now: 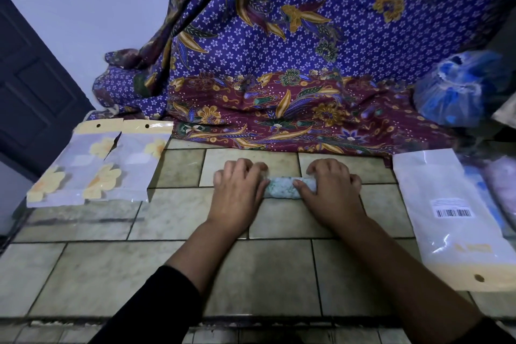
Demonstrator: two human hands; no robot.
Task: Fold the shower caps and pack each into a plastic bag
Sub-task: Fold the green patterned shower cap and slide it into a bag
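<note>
- A home, by the look: a tiled counter [262,274] serves as workbench.
- Floral batik cloth [307,64] drapes behind it.
- A dark panelled door [30,86] stands left.

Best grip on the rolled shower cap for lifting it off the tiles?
Probably pinch the rolled shower cap at its exposed middle, from above, fingers across the short width. It lies flat, running left-right, and the left hand and right hand cover both ends.

Green-speckled white shower cap [280,188] rolled tight, lying crosswise under hands.
</note>
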